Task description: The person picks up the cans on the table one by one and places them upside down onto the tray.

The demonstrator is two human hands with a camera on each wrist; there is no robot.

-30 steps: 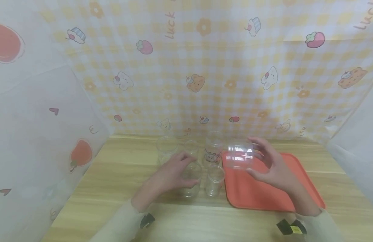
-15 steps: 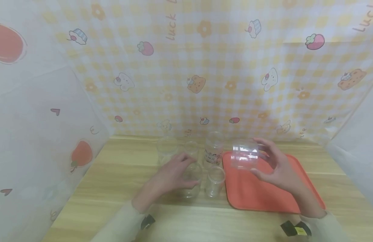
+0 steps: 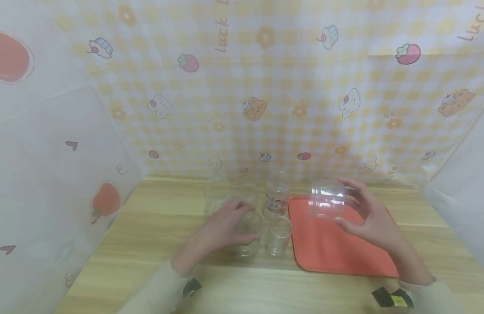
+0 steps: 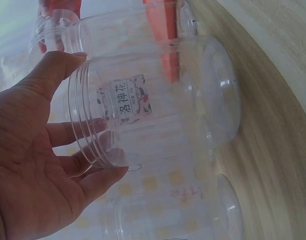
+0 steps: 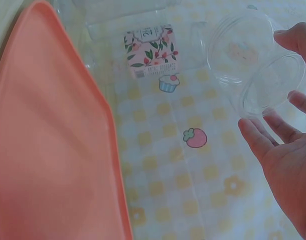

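My left hand [image 3: 226, 224] grips a clear plastic jar [image 4: 208, 90] near its threaded mouth, thumb on one side and fingers on the other. That jar stands upright on the table. Over the tray, my right hand [image 3: 369, 213] holds another clear jar [image 3: 326, 200] tipped on its side, its base towards the palm. In the right wrist view, the thumb and fingertips lie around the jar's base end. A slim clear jar [image 3: 278, 240] stands just right of the left hand's jar. Behind it is a tall jar with a printed label [image 3: 276, 203].
An orange tray [image 3: 336, 257] lies on the right part of the wooden table [image 3: 148, 226]. A wide clear jar [image 3: 217, 189] and a narrower one [image 3: 248, 191] stand at the back left. A yellow checked cloth [image 3: 226, 135] hangs behind the table.
My right hand has moved to the right with its tipped jar, further over the tray. The left hand stays in place on its jar.
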